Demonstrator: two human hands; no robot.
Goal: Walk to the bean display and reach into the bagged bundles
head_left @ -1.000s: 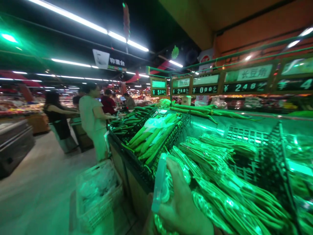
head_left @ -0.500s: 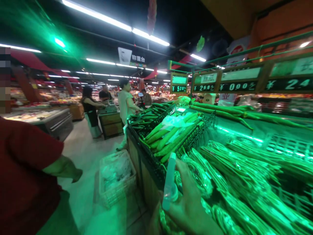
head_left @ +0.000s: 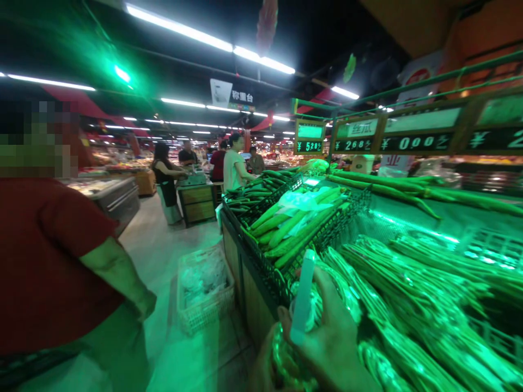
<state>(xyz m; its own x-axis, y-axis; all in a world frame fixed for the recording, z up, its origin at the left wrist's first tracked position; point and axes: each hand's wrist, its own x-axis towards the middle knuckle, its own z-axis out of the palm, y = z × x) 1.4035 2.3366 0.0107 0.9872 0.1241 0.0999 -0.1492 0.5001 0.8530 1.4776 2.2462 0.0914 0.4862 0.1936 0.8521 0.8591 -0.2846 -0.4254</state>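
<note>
1. At the front edge of the display desk (head_left: 255,294), two bare hands low in view; green light over everything, so true colours uncertain.
2. Between the hands, what looks like a spray bottle (head_left: 303,296); pale head tilted forward, clear body below, its lower part partly hidden; it is apart from the gourds, in front of the nearest wrapped bundles.
3. Right hand (head_left: 339,332): fingers wrapped round the neck, just under the head; grasp looks firm; whether one presses a trigger, cannot tell.
4. Left hand (head_left: 267,354): comes up on the other side, close against the clear body; blurred and dim, so whether its fingers grasp or merely steady, cannot tell.
5. Around: bundled long beans (head_left: 402,305) on the right, some in shiny wrap; green gourds (head_left: 281,245) ahead in a black crate, thin plastic (head_left: 300,200) over part of them.
6. Risks, as judged: a wet or smooth neck could slip if the left gives little support; a low swing to the right could snag the wrap and drag beans askew; plastic could keep anything sprayed off the gourds beneath.
7. Underfoot: pale basket (head_left: 212,321) beside the desk, person in a red top (head_left: 57,256) near it; a step left could mean a stumble or a jostled elbow.
</note>
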